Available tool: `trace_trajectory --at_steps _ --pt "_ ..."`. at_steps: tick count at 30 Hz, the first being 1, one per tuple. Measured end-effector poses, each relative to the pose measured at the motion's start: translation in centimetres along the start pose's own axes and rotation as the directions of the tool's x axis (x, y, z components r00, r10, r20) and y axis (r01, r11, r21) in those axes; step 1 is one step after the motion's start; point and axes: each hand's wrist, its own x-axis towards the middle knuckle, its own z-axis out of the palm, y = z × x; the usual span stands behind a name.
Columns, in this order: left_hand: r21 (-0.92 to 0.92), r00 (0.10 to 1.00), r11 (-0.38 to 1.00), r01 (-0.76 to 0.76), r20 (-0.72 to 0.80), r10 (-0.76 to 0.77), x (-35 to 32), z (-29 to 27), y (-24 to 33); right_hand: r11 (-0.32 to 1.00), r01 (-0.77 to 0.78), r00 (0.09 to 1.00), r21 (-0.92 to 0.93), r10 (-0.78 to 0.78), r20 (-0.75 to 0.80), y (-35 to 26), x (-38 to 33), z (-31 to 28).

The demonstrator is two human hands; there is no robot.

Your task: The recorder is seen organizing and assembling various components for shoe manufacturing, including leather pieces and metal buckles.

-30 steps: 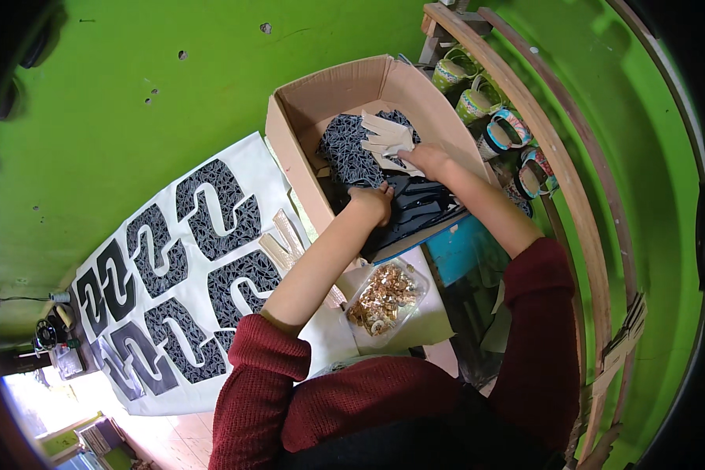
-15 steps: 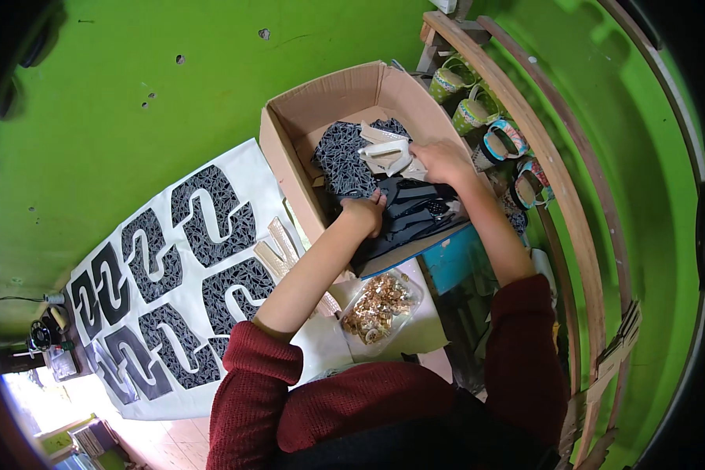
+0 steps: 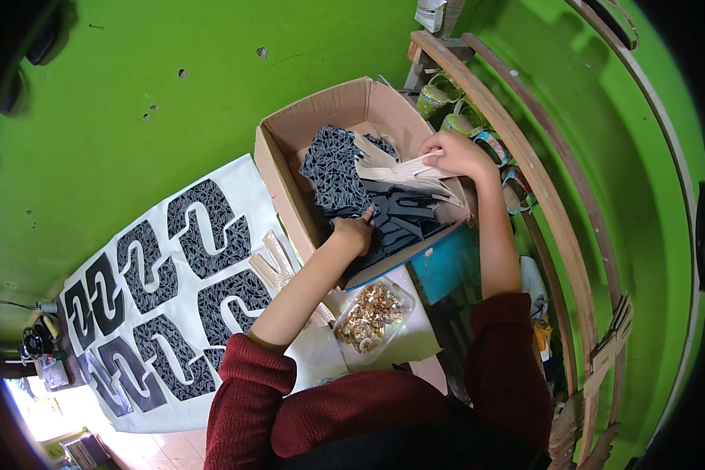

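Observation:
An open cardboard box (image 3: 280, 180) stands beyond my forearms. Inside it lie black-and-grey patterned cut pieces (image 3: 333, 168), with plain black cut pieces (image 3: 399, 227) nearer me. My right hand (image 3: 458, 154) pinches a bunch of beige cut strips (image 3: 403, 174) above the box's right side, and their far ends rest by the patterned pieces. My left hand (image 3: 354, 233) is at the near-left part of the contents, its fingers closed at the lower edge of the patterned pieces. Its fingertips are partly hidden among the dark material.
A white sheet (image 3: 153, 309) on the left carries several black, S-shaped cut pieces (image 3: 204, 227). More beige strips (image 3: 272, 262) lie beside the box. Near me is a clear tub (image 3: 372, 313) of small gold-coloured bits. Wooden rails (image 3: 517, 110) and small sandals (image 3: 435, 98) line the right.
My right hand has lifted and drawn the beige strips toward the box's right side, spreading them over the black pieces. My left hand stays at the patterned pieces. The view has shifted slightly.

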Motion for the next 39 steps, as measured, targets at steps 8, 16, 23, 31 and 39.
trace_trajectory --at_steps 8,16,23,31,39 --pt "-0.015 0.999 0.999 -0.041 0.002 0.041 0.2 -0.3 -0.2 0.991 0.053 0.998 0.124 -0.049 -0.041 1.5 -1.2 -1.2" --pt "-0.088 0.996 0.992 -0.085 -0.048 0.081 1.4 0.3 -1.0 0.994 0.024 0.995 0.106 -0.014 -0.097 1.3 -2.4 -1.9" --pt "-0.086 0.989 0.990 -0.111 -0.111 0.101 0.9 0.2 -1.6 0.991 0.089 0.956 0.098 -0.058 -0.286 0.6 -5.0 -5.3" --pt "-0.459 0.907 0.806 -0.373 -0.363 0.213 -6.4 -4.6 -1.0 0.900 0.056 0.905 0.433 0.137 -0.402 0.1 -7.6 -4.5" --pt "-0.550 0.694 -0.529 -0.646 -0.711 -0.107 -5.2 -4.3 0.8 0.289 0.353 0.895 0.890 0.174 -0.411 -3.4 -4.3 4.3"
